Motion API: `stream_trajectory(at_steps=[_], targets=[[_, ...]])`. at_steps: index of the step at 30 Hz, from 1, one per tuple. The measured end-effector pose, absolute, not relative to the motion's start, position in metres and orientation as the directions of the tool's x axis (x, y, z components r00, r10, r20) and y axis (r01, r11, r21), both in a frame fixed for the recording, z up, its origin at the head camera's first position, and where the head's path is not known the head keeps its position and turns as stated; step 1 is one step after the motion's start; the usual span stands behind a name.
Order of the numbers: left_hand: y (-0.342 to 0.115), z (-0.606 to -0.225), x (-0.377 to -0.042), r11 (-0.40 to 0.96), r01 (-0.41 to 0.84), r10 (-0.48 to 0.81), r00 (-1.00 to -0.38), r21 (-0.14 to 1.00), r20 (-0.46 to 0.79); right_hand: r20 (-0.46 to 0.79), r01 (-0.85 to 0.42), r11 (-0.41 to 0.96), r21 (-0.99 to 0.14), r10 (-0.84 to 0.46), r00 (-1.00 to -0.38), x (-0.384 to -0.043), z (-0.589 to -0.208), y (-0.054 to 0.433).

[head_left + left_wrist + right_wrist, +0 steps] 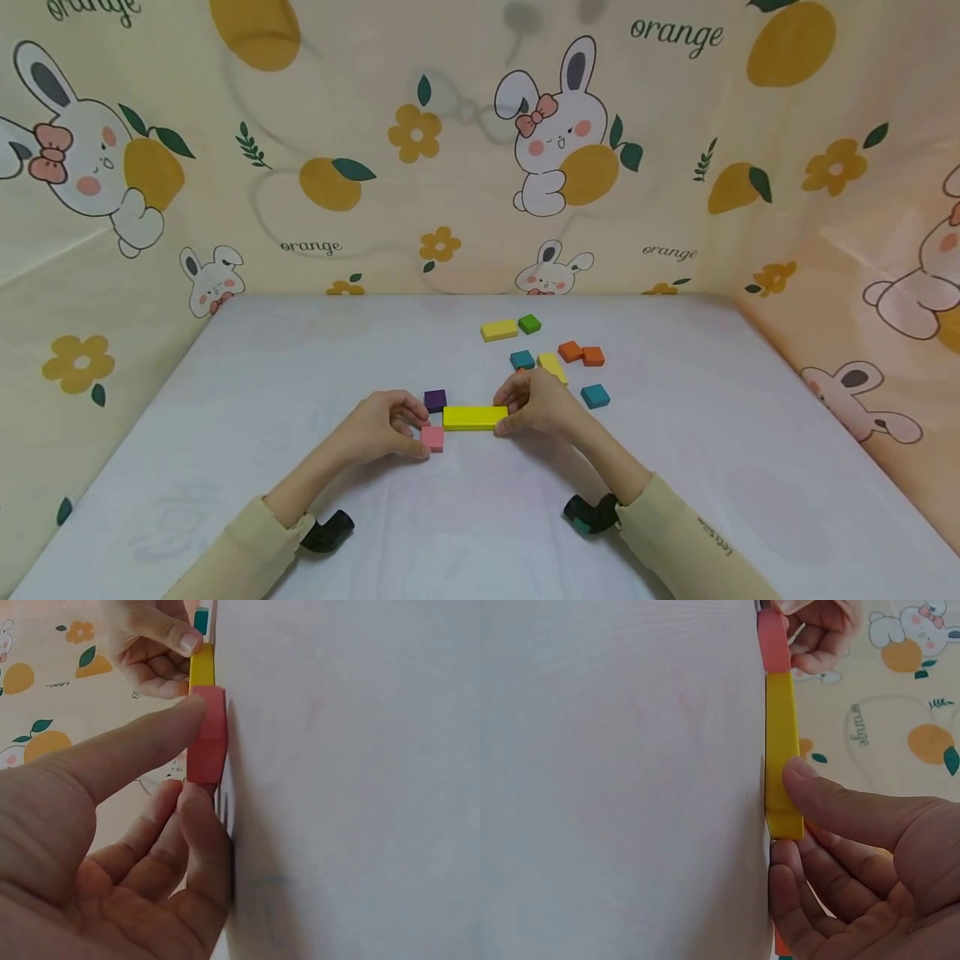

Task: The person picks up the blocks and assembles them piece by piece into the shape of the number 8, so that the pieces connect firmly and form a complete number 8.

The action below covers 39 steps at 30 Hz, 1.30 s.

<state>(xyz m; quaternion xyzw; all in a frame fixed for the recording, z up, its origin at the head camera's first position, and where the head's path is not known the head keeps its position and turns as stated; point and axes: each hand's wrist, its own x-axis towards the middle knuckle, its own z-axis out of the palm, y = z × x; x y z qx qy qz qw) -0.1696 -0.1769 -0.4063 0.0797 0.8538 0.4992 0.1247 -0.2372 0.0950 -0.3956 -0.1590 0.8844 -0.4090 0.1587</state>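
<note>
Near the table's middle, my left hand (386, 427) pinches a small pink block (432, 438) from its left side, thumb on the near side. My right hand (542, 403) pinches the right end of a long yellow block (475, 418). The two blocks meet at the yellow one's left end, the pink one set slightly nearer me. Just behind the pink block lies a purple block (435, 401), close to the yellow block's far left corner. In the left wrist view, the thumb (176, 724) lies against the pink block (208, 735).
Beyond my right hand lie a teal block (522, 360), a pale yellow block (552, 367) and two orange blocks (570, 351). Another teal block (596, 396) is to the right. Farther back are a yellow block (499, 331) and a green block (529, 324). A patterned cloth (465, 192) hangs behind the white table (300, 358).
</note>
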Motion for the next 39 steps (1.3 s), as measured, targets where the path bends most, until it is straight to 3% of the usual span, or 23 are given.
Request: stream_trajectory(at_steps=[39], targets=[[-0.166, -0.408, -0.166, 0.468, 0.004, 0.216, -0.97, 0.884, -0.11, -0.161, -0.153, 0.63, -0.761, -0.411, -0.897, -0.236, -0.392, 0.093]])
